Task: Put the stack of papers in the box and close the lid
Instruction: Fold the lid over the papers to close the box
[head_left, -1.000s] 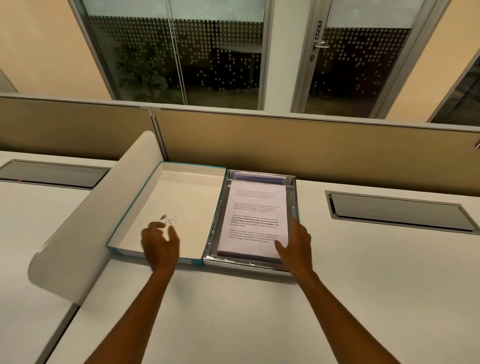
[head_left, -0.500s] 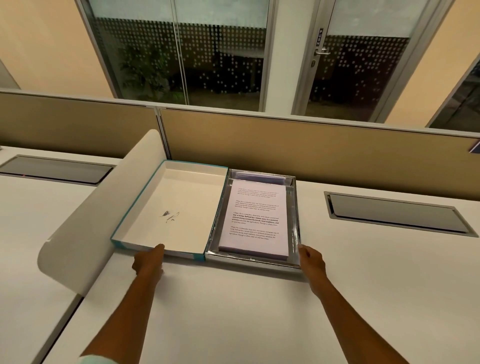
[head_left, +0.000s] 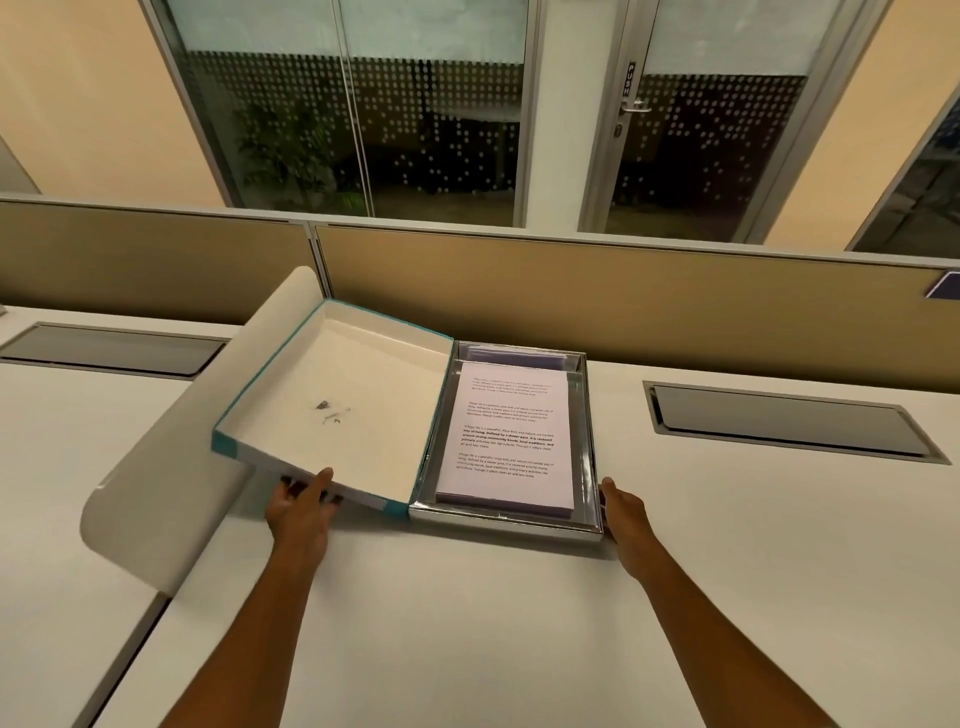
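Note:
A stack of printed papers (head_left: 511, 436) lies flat inside the silver box (head_left: 589, 441) on the white desk. The hinged lid (head_left: 337, 405), white inside with a teal rim, is joined to the box's left side and tilts up off the desk. My left hand (head_left: 301, 506) grips the lid's near edge, thumb on top and fingers underneath. My right hand (head_left: 623, 506) rests against the box's near right corner, steadying it.
A curved white divider panel (head_left: 171, 467) stands just left of the lid. A tan partition (head_left: 571, 296) runs behind the box. Two recessed cable hatches (head_left: 779, 423) sit in the desk on either side. Glass doors lie beyond.
My left hand has taken the lid's front edge and lifted it off the desk. My right hand left the papers and settled at the box's right corner.

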